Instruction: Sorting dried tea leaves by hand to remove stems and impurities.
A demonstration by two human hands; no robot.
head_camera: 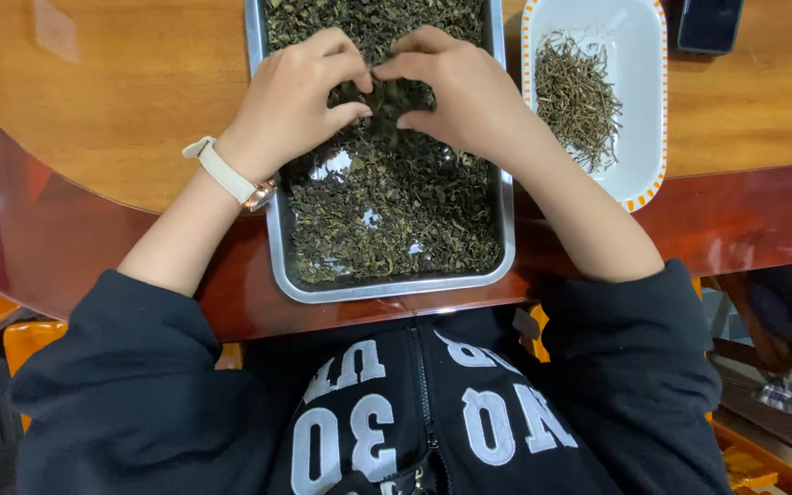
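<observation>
Both hands are working together over the middle of the tray. The left hand (pixel 300 96) is pinching with thumb and forefinger nearly closed, and the right hand (pixel 456 92) is doing the same just beside it, so that the two grips are almost touching; between them they are holding a small dark clump of dried leaves (pixel 387 202). Exactly how much each grip has hold of cannot be told, as the fingers are covering it.

To do this picking well, I judge that the fingertips should be teasing the clump apart gently, low over the metal tray (pixel 504 211), so that loose bits are falling back into it and not onto the desk (pixel 121 101). Keeping the pinch light is likely helping, since such leaves are probably brittle.

The leaves are lying spread through the tray, with a few bare patches of metal showing. To the right, a white dish with an orange-marked rim (pixel 639 183) is holding a pile of thin pale stems (pixel 577 96), well apart from the leaves. A watch with a pale strap (pixel 226 174) is sitting on the left wrist, and a dark phone (pixel 709 23) is lying beyond the dish.
</observation>
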